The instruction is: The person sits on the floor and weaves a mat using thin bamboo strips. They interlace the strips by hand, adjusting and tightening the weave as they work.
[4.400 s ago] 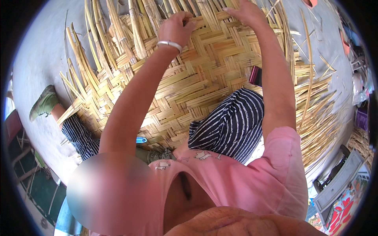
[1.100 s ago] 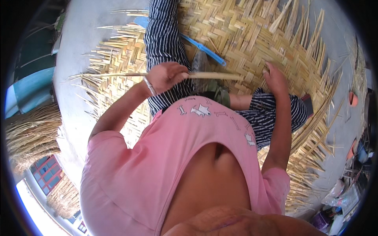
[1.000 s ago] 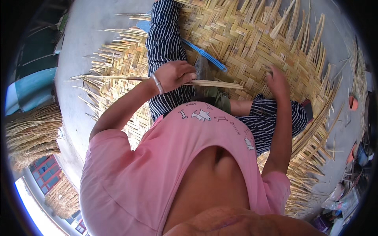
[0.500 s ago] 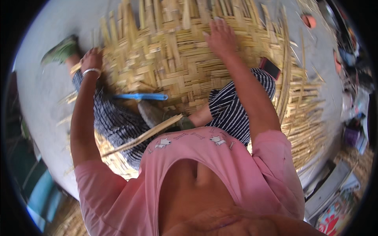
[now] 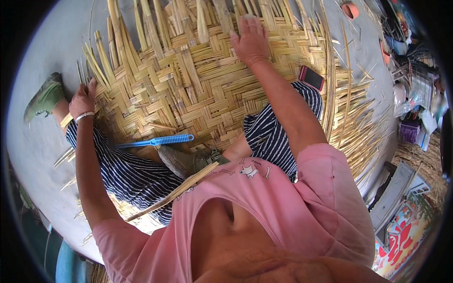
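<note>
A large mat (image 5: 207,94) of woven pale yellow split strips lies in front of me, with loose strip ends fanning from its far edge. My right hand (image 5: 252,45) rests flat on its far part, fingers spread. At the mat's left edge, beside my shoe, my left hand (image 5: 82,100) is closed with thumb and fingers bent together; what it grips is hidden. A tool with a blue ridged handle (image 5: 172,139) lies on the near part of the mat, by my other shoe (image 5: 181,160). One long loose strip (image 5: 174,192) slants across my lap.
A dark phone with a red edge (image 5: 312,78) lies by my right knee. Long strips (image 5: 361,127) spread out to the right. Farther right are an orange pot (image 5: 350,10), a purple box (image 5: 409,132) and a grey bench-like object (image 5: 394,203). Grey floor (image 5: 42,155) shows at left.
The whole view has shifted and turned slightly and is sharper now. Both hands stay at about the same spots: the right flat on the mat, the left at its left edge.
</note>
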`<state>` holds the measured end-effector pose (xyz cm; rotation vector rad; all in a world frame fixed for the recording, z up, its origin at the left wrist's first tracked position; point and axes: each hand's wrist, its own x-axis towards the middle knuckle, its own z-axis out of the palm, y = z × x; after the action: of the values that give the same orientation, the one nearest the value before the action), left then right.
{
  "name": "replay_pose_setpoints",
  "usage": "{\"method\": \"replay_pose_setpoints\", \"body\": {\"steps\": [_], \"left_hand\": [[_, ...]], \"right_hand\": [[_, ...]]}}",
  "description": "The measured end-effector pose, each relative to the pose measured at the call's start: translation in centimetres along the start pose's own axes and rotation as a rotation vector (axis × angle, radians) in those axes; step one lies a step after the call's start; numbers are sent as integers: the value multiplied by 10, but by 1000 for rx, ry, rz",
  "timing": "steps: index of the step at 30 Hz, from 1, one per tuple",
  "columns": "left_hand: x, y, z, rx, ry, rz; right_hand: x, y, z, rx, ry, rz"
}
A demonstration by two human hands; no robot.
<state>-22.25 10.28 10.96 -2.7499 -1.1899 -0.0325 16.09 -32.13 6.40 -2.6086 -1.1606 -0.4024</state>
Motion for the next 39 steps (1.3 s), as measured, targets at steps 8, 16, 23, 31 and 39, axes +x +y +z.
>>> {"method": "replay_pose_setpoints", "body": {"steps": [8, 16, 23, 31, 39], "left_hand": [[5, -2, 2, -61, -134, -11], [9, -7, 5, -124, -178, -33], [17, -14, 13, -107, -193, -74], [20, -33, 21, -60, -170, -76], [5, -21, -2, 10, -205, -105]], "right_hand": [[2, 8, 4, 11, 74, 92], [2, 10, 4, -50, 76, 72], [-5, 33, 18, -22, 106, 23], [-2, 23, 4, -95, 125, -94], [-7, 28, -6, -69, -11, -11]]}}
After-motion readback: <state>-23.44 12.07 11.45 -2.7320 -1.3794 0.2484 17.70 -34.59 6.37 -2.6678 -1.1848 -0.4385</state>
